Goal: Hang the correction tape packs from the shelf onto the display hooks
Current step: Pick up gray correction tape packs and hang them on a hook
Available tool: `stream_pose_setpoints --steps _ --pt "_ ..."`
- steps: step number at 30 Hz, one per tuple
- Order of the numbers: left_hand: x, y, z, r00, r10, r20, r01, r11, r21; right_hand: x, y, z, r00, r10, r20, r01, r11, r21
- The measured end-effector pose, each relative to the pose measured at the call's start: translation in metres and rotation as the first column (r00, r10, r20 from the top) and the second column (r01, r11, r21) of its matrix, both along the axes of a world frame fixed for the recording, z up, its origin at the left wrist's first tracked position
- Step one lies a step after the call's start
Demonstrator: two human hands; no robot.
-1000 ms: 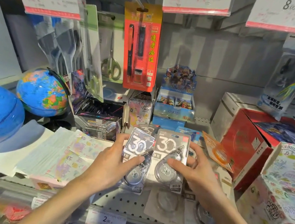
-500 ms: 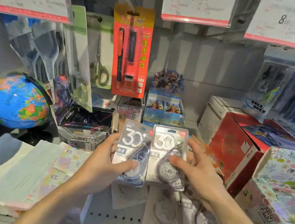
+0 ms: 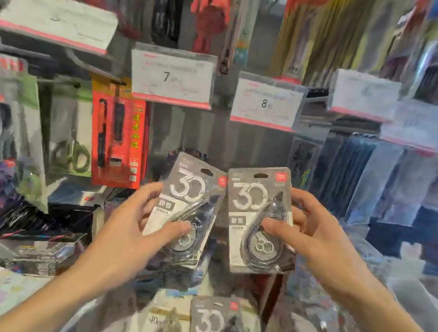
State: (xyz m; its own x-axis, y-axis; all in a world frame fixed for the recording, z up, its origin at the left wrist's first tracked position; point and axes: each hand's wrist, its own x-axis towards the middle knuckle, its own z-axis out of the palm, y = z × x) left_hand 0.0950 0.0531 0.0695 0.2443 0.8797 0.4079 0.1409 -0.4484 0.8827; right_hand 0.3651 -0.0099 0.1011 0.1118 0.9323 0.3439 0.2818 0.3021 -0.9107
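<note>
One head-worn camera looks forward at a shop display wall, close up; price tags [image 3: 171, 77] hang at eye level. Edges are blurred.

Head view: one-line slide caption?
Left hand and right hand each raise a correction tape pack toward blurred price-tagged hooks.

Left correction tape pack [image 3: 186, 211]: grey card, big white "30", red logo top corner, clear blister over dark teardrop dispenser. Top tilted right, hang slot at top empty. Pinched at lower half.

Right correction tape pack [image 3: 259, 220]: same design, near upright, slight tilt left. Top corner touches left pack's top corner. Held at right edge, thumb across blister.

Third pack [image 3: 216, 328]: same grey "30" card, lies low on shelf below both, blurred.
</note>
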Motion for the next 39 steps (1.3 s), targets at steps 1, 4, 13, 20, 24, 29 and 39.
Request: stream_pose_setpoints --steps 1,4,13,20,24,29,39 --pt "0.011 -0.006 0.006 1.0 0.004 0.0 -0.004 1.0 0.014 0.013 -0.007 0.006 1.0 0.004 0.012 -0.005 1.0 0.02" --pt "0.048 -0.027 0.021 1.0 0.017 0.018 -0.018 0.998 0.059 0.054 -0.027 0.016 0.999 0.008 0.05 -0.011 0.998 0.06" --pt "0.123 -0.075 0.063 0.981 0.192 -0.02 -0.184 0.961 0.207 0.133 -0.055 0.031 0.998 0.016 0.069 -0.023 0.993 0.112" --pt "0.12 -0.09 0.106 0.957 0.28 -0.082 -0.239 0.914 0.327 0.144 -0.061 0.042 0.986 0.012 0.169 -0.044 0.981 0.187" --pt "0.116 -0.092 0.117 0.954 0.284 -0.093 -0.232 0.9 0.368 0.14 -0.058 0.044 0.979 0.027 0.202 -0.067 0.978 0.196" --pt "0.109 -0.091 0.122 0.968 0.246 -0.041 -0.212 0.899 0.384 0.129 -0.047 0.041 0.969 0.031 0.244 -0.08 0.978 0.195" --pt "0.098 -0.077 0.132 0.983 0.181 0.0 -0.164 0.891 0.422 0.096 -0.026 0.034 0.991 0.05 0.121 -0.081 0.961 0.264"
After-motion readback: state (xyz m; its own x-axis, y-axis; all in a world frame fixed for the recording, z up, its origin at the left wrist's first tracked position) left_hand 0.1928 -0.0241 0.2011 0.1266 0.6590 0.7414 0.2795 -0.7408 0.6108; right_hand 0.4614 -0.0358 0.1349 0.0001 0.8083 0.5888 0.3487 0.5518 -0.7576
